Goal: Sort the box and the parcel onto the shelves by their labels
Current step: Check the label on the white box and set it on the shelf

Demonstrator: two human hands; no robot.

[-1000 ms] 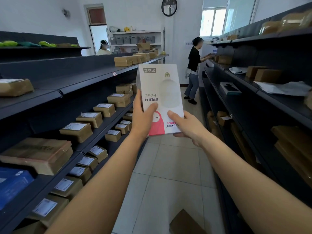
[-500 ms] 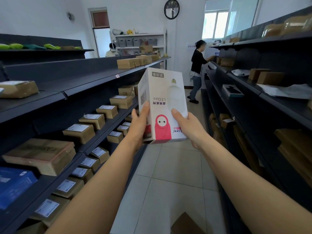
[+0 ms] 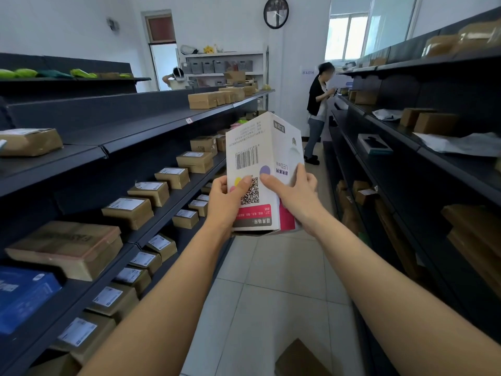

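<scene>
Shelves (image 3: 151, 131) flank both hands; left hand (image 3: 225, 202) and right hand (image 3: 295, 196) grip the upright box (image 3: 260, 150), its shipping label seemingly hidden.

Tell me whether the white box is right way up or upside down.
Upside down: the printed text on the white box, held in both hands, reads inverted.

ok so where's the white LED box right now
The white LED box is centre of the head view, held over the aisle floor between the left hand and right hand, beside the left shelves.
</scene>
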